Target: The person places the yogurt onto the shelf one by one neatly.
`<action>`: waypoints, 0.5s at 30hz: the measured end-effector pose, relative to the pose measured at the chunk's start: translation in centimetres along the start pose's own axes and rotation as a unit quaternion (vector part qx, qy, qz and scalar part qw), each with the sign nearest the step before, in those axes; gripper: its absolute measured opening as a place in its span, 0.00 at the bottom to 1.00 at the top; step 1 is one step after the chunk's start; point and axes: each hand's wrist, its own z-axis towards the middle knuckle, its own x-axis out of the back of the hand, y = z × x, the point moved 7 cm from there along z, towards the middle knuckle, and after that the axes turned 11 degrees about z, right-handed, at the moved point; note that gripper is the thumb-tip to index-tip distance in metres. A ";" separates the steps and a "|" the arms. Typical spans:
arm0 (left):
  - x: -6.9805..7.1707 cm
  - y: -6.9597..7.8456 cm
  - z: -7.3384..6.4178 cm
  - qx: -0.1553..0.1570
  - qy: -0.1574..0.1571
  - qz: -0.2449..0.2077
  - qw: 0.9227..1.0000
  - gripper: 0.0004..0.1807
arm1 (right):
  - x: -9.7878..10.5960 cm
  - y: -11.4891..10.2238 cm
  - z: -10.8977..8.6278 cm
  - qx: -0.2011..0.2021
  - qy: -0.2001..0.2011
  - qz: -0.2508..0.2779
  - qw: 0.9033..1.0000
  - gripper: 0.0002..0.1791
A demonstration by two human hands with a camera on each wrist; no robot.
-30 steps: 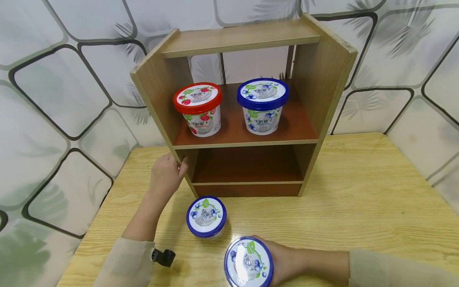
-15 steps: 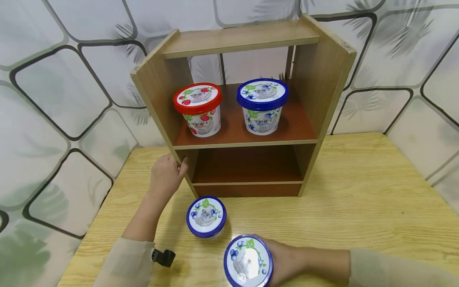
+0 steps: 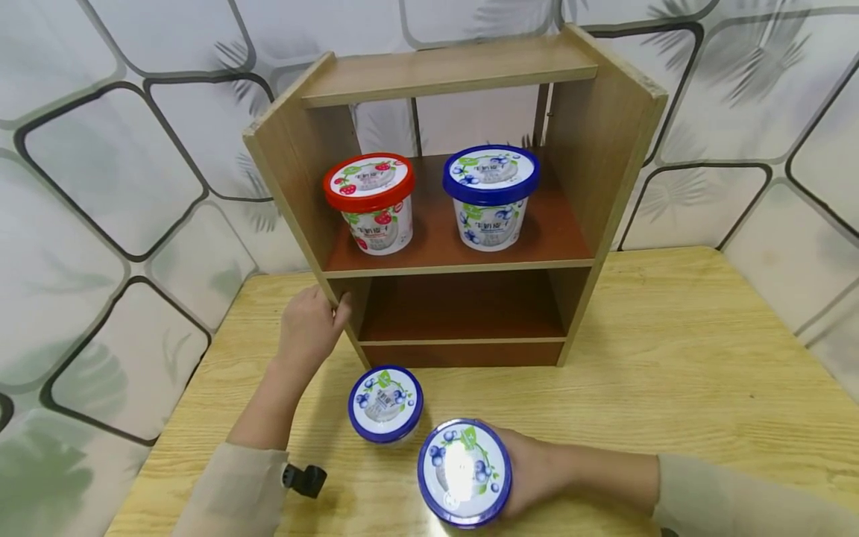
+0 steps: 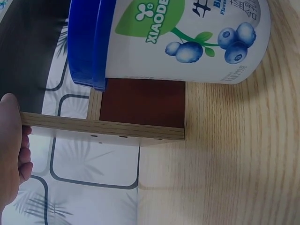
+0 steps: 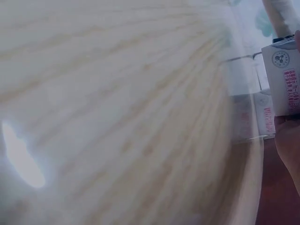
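Right grip (image 3: 529, 471) clasps a blue-lidded tub (image 3: 464, 473); left grip (image 3: 311, 324) pinches the wooden shelf (image 3: 429, 246)

First blue-lidded tub (image 3: 464, 473) in right grip (image 3: 528, 471); second blue-lidded tub (image 3: 385, 404) on single surface (image 3: 678, 380), just left of that grip; third blue-lidded tub (image 3: 491, 186) farther ahead. Single red-lidded tub (image 3: 370, 195) beyond left grip (image 3: 310, 330). Tubs — four: three blue, one red. Single shelf unit (image 3: 614, 168), side edge in left grip. Grips — two: left, right.
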 end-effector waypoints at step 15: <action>-0.2 -0.1 -0.1 -0.001 -0.005 0.000 1.000 0.14 | 2.2 -1.5 0.4 -0.035 0.016 0.011 0.999 0.53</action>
